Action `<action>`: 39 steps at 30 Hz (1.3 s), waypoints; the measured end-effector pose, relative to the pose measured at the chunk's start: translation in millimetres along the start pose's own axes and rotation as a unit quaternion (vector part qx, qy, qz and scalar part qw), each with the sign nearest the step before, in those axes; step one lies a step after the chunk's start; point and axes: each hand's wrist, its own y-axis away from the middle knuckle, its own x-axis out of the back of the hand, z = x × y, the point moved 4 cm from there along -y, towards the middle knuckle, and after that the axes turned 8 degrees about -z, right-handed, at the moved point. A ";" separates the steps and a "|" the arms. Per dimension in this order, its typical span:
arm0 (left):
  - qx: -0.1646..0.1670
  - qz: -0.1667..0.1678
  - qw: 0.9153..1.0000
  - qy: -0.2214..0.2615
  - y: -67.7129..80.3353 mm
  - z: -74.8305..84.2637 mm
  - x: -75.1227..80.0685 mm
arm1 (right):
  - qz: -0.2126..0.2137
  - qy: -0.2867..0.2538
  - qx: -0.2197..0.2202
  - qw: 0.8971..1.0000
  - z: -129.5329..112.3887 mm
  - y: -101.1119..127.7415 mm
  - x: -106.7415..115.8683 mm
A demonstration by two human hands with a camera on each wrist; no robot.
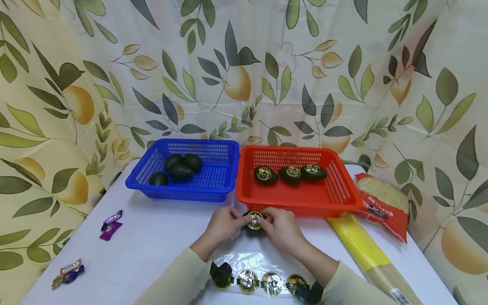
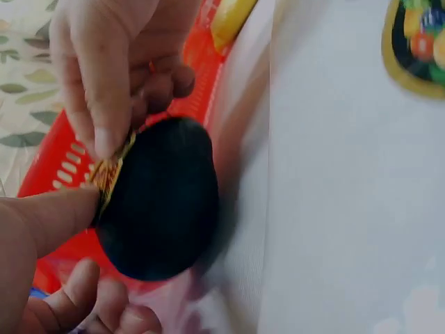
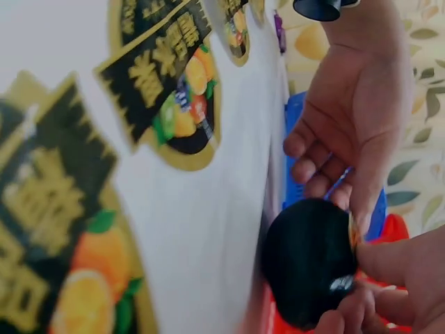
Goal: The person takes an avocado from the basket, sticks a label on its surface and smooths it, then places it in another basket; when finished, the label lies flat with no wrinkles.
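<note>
Here both hands' fingers (image 1: 241,219) pinch the avocado (image 1: 254,223) (sticker face up).

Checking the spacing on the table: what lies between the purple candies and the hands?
Bare white table; in the head view nothing lies between the purple candies and the left hand.

blue basket (image 1: 219,186), red basket (image 1: 297,199), black avocado (image 1: 254,226), leaf-print curtain (image 1: 244,63)
</note>
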 end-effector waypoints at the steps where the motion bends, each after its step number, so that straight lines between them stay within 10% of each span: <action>1: 0.003 -0.002 1.000 0.011 -1.1 -1.8 0.8 | -0.002 -0.005 -0.002 1.000 2.1 -0.5 0.3; 12: -0.032 -0.022 0.997 0.071 -7.9 -10.5 -2.1 | -0.028 -0.165 -0.074 0.983 26.6 3.4 -1.2; 17: -0.145 0.004 0.989 -0.040 -1.3 1.4 -7.4 | 0.045 -0.055 0.021 0.997 13.9 11.6 -1.0; 21: -0.204 0.007 0.969 -0.141 5.0 10.9 -9.2 | 0.072 0.050 0.113 0.990 -0.5 16.2 -3.1; 30: -0.184 -0.017 0.967 -0.174 2.6 11.9 -5.1 | 0.024 0.122 0.136 0.983 -10.8 12.0 -0.6; 39: -0.165 -0.014 0.983 -0.083 -3.8 5.2 2.4 | -0.008 0.030 0.076 0.997 5.9 -0.5 7.8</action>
